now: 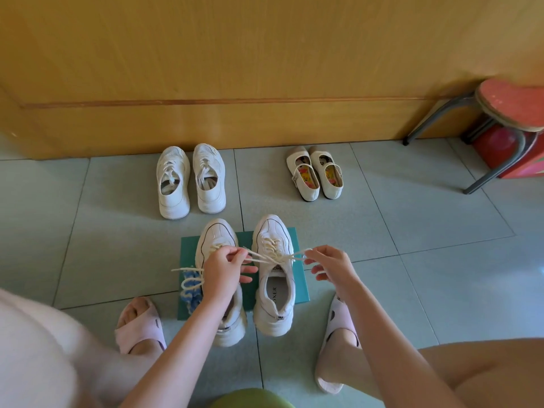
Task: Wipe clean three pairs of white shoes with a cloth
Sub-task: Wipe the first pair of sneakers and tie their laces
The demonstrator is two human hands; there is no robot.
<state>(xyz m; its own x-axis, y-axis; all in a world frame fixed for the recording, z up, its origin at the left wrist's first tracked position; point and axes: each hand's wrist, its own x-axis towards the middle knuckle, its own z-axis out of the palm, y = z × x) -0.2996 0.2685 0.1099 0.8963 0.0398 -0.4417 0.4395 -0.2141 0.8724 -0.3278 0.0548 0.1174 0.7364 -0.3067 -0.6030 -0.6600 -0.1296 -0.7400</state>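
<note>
Both pinching laces point(265, 258).
My left grip point(226, 267) and right grip point(332, 265) each hold a lace end; sneaker point(275, 290) sits between them, cloth point(191, 290) just outside the left grip.

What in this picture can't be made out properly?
Head view:
- Blue cloth: mostly behind the left hand and laces.
- Left sneaker: opening covered by the left forearm.
- Right sneaker tongue label: too small to read.
- Stool: cut off by the right edge.
- Green object: blurred, cut off at the bottom edge.
</note>
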